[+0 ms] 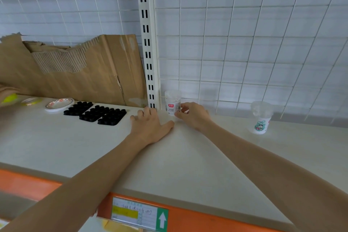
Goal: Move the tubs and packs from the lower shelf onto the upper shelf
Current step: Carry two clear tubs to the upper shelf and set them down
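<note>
From my remote seat I count at least two pieces already up: a small clear plastic tub with a white, red-marked label [172, 102] at the back of the pale cream upper shelf [188, 165], and a lidded clear cup with a cartoon print [260, 118] well to its right. My right hand [192, 117] pinches the tub between thumb and curled fingers; I judge it is being set down. My left hand [150, 126] lies flat, fingers spread. The lower shelf is out of view, so I cannot tell what remains. Behind stand a white wire grid [244, 43], a slotted cream upright [146, 43], torn brown cardboard [75, 73] and black moulded trays [96, 113].
</note>
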